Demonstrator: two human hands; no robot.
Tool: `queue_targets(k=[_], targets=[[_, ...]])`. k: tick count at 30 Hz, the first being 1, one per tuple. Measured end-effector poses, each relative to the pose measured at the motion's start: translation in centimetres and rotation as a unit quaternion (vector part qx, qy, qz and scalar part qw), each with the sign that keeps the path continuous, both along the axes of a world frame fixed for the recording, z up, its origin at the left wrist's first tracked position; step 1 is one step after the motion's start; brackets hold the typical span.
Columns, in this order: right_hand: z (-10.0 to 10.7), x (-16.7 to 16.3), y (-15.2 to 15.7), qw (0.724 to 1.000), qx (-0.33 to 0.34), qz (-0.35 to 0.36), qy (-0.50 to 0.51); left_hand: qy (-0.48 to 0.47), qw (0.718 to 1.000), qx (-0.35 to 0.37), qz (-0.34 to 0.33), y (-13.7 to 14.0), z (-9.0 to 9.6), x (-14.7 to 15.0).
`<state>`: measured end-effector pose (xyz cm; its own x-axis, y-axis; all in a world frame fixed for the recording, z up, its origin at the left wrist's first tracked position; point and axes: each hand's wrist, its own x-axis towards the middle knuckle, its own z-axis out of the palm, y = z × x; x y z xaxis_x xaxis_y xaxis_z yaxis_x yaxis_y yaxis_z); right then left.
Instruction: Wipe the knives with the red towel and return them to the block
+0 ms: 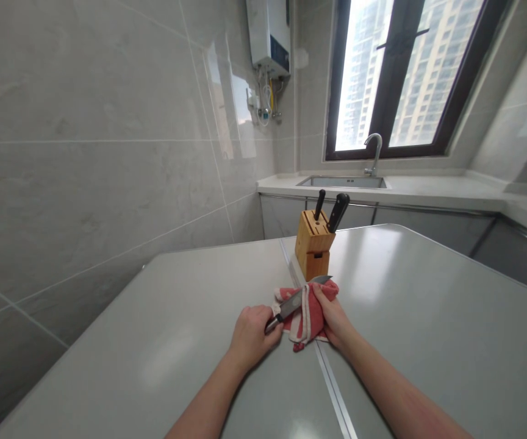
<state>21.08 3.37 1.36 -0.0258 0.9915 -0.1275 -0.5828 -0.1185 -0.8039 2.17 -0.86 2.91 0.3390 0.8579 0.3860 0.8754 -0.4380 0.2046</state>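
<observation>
My left hand is closed round the dark handle of a kitchen knife, whose blade points away and to the right. A red and white cloth is folded over the middle of the blade, and the tip shows beyond it. My right hand grips the cloth around the blade, its thumb lying on top. Just beyond the cloth stands a wooden knife block with two black-handled knives in its top slots.
The block and both hands are over a pale glossy table with a seam strip along it. A tiled wall borders the left. Farther back are a counter with a sink, a faucet, and a water heater.
</observation>
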Motion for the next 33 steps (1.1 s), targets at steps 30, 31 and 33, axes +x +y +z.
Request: queue_targets(k=[30,31,33], targets=[[0.7,-1.0,-2.3,0.968,0.103,0.203,-0.105,-0.09,0.992,-0.086,-0.024,0.0,-1.1,-0.6],[0.8,-1.0,-2.4,0.964,0.11,0.214,-0.112,-0.088,0.992,-0.089,-0.034,0.0,-1.0,-0.5],[0.9,-1.1,-2.5,0.963,0.106,0.217,-0.121,-0.091,0.99,-0.097,-0.051,-0.2,-0.8,-0.2]])
